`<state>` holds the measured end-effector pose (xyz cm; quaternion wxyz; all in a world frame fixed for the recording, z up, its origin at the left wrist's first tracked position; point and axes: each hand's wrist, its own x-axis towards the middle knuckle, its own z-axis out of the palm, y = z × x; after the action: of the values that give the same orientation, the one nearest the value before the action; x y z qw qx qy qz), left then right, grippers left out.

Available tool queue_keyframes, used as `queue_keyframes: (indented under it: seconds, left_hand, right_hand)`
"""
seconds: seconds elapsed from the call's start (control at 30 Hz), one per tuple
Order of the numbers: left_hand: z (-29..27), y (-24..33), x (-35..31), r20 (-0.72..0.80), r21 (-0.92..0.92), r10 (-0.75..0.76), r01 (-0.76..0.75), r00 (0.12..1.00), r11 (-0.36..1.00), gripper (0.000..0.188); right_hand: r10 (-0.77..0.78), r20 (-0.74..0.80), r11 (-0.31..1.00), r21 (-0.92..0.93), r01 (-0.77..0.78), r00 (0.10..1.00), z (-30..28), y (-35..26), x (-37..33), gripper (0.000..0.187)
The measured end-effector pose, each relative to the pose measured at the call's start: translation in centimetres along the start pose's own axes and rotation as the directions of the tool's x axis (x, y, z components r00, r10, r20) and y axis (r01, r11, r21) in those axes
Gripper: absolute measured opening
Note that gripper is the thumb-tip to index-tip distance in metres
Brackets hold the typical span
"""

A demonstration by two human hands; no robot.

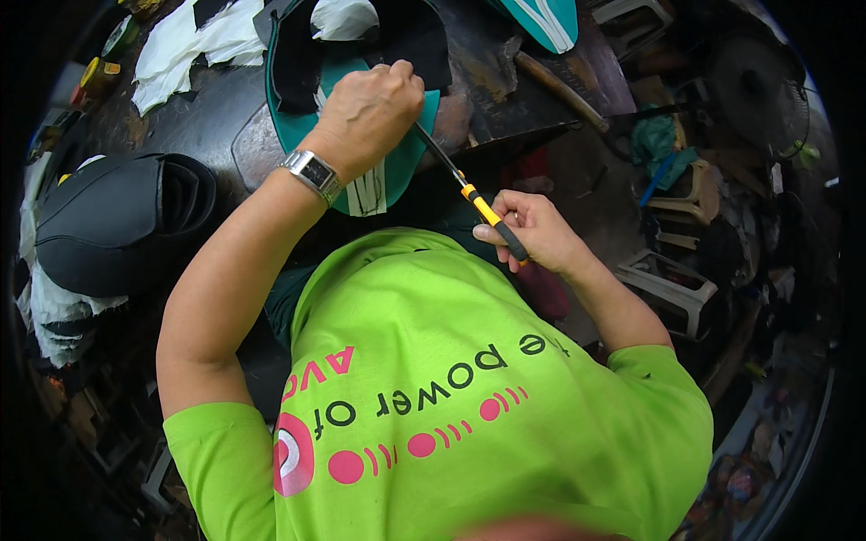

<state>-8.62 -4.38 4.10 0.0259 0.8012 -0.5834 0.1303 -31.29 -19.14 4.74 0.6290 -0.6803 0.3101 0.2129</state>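
My left hand (370,113), with a metal watch on its wrist, is closed over a curved green-and-black piece (410,162) with white stripes, near the edge of the dark worktable. Its fingertips are mostly hidden behind the knuckles. Lower and to the right, my right hand (538,233) is closed round the yellow-and-black handle of a thin metal-shafted tool (484,207). The shaft slants up and left toward the green piece, passing beside my left hand; where its tip ends is hidden. Inside the piece's black part, a white patch (345,18) shows.
A hammer (559,88) with a wooden handle lies at the table's right edge. Another green piece (546,22) is above it. Nested black pieces (117,221) sit at left, below white cloth scraps (203,45). Plastic stools (672,288) and a fan (753,81) stand at right.
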Motion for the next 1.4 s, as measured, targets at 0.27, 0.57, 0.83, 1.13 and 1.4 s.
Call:
queue_keyframes:
  seconds: [0.27, 0.57, 0.83, 1.13, 1.4]
  left_hand:
    - [2.1, -1.0, 0.4, -0.148, -0.03, -0.06, 0.056, 0.987, 0.998, 0.009]
    - [0.4, -3.9, -0.1, 0.084, -0.595, -0.253, 0.252, 0.964, 0.763, 0.017]
    - [-7.3, -8.5, -5.6, 0.142, -0.193, 0.115, -0.087, 0.983, 0.977, 0.062]
    - [-5.9, -6.8, -10.1, 0.052, -0.149, 0.08, -0.072, 0.995, 0.986, 0.027]
    - [-3.7, 0.8, -5.6, 0.073, -0.107, -0.006, 0.014, 0.997, 0.994, 0.013]
  right_hand:
    - [-0.024, 0.012, 1.0, 0.018, 0.024, 1.0, -0.2, 0.2, 0.0, 0.033]
    - [-0.034, 0.009, 0.998, 0.049, 0.033, 0.999, -0.4, 0.2, -0.1, 0.034]
    - [-0.1, -0.158, 0.977, -0.201, 0.067, 0.982, -3.0, -0.7, 0.4, 0.033]
    - [-0.369, -0.358, 0.7, -0.714, 0.003, 0.857, -3.7, -4.6, 2.2, 0.038]
    - [-0.352, -0.269, 0.911, -0.316, 0.264, 0.896, -2.0, -4.9, 1.9, 0.033]
